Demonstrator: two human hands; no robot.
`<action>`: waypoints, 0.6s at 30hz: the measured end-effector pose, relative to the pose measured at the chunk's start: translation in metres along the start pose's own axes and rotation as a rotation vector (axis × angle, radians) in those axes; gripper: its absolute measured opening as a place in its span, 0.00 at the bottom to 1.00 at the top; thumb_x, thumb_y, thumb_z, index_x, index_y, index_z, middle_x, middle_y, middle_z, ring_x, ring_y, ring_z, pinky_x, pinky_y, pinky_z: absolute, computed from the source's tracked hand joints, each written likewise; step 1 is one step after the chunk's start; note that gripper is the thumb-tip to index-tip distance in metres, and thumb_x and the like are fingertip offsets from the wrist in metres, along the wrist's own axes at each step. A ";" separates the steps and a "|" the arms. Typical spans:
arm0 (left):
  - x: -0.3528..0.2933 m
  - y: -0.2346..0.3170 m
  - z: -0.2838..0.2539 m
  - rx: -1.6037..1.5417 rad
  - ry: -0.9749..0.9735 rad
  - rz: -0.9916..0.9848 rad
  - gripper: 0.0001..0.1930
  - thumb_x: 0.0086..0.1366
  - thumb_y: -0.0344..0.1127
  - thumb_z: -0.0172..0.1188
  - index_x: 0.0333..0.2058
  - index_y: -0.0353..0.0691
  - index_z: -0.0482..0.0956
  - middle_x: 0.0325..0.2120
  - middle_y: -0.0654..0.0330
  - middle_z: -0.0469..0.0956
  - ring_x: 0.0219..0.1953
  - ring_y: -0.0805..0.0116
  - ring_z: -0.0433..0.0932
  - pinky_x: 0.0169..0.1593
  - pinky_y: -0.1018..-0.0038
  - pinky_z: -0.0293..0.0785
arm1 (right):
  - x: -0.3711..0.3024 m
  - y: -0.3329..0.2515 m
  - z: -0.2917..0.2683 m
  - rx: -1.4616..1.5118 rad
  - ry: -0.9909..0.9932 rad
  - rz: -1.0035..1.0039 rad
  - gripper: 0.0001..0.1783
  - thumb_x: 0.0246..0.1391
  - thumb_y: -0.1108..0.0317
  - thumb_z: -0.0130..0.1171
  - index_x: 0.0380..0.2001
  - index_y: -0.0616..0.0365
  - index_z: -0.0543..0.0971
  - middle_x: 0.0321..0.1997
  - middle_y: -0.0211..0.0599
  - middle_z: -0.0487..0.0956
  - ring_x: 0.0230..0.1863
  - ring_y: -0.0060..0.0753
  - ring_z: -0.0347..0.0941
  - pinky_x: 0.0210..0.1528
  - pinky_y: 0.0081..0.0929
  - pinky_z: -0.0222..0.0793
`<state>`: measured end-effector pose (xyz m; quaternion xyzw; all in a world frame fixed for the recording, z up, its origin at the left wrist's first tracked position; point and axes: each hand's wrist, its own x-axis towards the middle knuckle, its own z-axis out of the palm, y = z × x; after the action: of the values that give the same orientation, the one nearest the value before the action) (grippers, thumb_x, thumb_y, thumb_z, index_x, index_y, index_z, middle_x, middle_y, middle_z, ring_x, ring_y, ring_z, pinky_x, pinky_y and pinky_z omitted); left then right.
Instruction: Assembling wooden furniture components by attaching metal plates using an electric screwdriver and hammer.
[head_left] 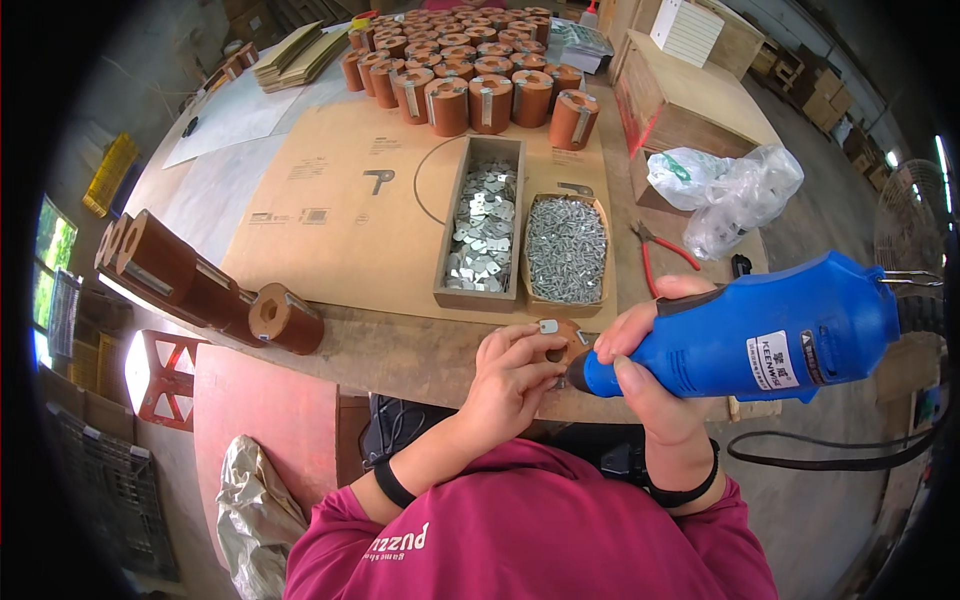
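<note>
My right hand point(645, 360) grips a blue corded electric screwdriver point(730, 330), held level with its dark nose pointing left. That nose meets a brown hollow cylinder point(572, 335) at the table's near edge. Curled against the cylinder's left side, my left hand point(512, 375) holds it, and a small silver metal plate point(548, 326) shows at its fingertips. The screwdriver and my fingers hide most of the cylinder and the tip of the bit. Just beyond stand a grey box of small metal plates point(521, 210) and a cardboard tray of screws point(529, 290).
Many brown cylinders point(490, 105) stand upright at the table's far end. A row of brown cylinders point(180, 270) lies at the left edge. Red-handled pliers point(648, 262) and clear plastic bags point(740, 190) lie on the right. The screwdriver's black cord point(820, 462) hangs at right.
</note>
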<state>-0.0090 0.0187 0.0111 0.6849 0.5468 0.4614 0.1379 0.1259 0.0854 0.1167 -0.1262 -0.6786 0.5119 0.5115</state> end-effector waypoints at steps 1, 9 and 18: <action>0.001 0.000 0.001 -0.003 -0.001 0.001 0.09 0.43 0.24 0.58 0.28 0.38 0.78 0.42 0.62 0.72 0.49 0.56 0.64 0.51 0.61 0.56 | 0.000 -0.002 -0.001 -0.015 -0.017 0.028 0.31 0.38 0.82 0.55 0.48 0.65 0.55 0.25 0.37 0.72 0.27 0.26 0.70 0.32 0.22 0.67; 0.003 -0.001 0.005 -0.001 0.005 -0.008 0.09 0.43 0.25 0.58 0.28 0.38 0.78 0.42 0.63 0.72 0.49 0.56 0.64 0.52 0.61 0.56 | -0.002 0.003 -0.006 -0.181 -0.066 0.030 0.32 0.38 0.82 0.55 0.48 0.65 0.55 0.26 0.38 0.72 0.29 0.30 0.70 0.36 0.26 0.68; -0.003 0.003 0.004 0.002 -0.051 -0.059 0.15 0.42 0.22 0.51 0.33 0.37 0.77 0.49 0.57 0.66 0.54 0.51 0.58 0.55 0.56 0.48 | -0.001 0.006 -0.008 -0.207 -0.123 -0.010 0.31 0.37 0.82 0.55 0.47 0.65 0.56 0.27 0.37 0.72 0.29 0.29 0.71 0.35 0.24 0.68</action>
<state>-0.0035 0.0162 0.0092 0.6800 0.5636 0.4390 0.1646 0.1306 0.0920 0.1111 -0.1436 -0.7585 0.4432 0.4557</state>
